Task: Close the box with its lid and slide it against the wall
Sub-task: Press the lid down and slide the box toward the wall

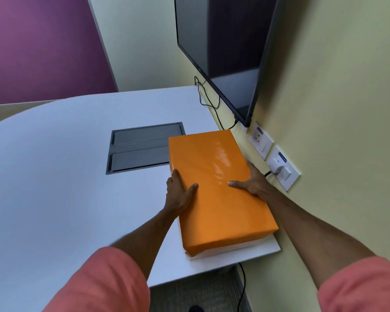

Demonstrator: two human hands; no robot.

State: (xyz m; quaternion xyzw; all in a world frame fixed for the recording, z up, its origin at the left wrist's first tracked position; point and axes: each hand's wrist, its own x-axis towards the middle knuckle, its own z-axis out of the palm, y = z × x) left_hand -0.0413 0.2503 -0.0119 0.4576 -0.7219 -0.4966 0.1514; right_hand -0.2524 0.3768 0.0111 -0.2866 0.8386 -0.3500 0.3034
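A glossy orange lid (214,190) sits on the box, whose white base (230,248) shows as a thin strip under the lid's near edge. The closed box lies on the white table (65,176) at its right side, close to the yellow wall (338,109). My left hand (179,192) grips the lid's left edge, thumb on top. My right hand (251,180) holds the right edge, thumb on top, fingers tucked between the box and the wall.
A dark grey cable hatch (140,149) is set into the table just left of the box. On the wall hang a black screen (216,52), two socket plates (261,143) and a white plug (278,166); cables (207,100) trail down behind the table.
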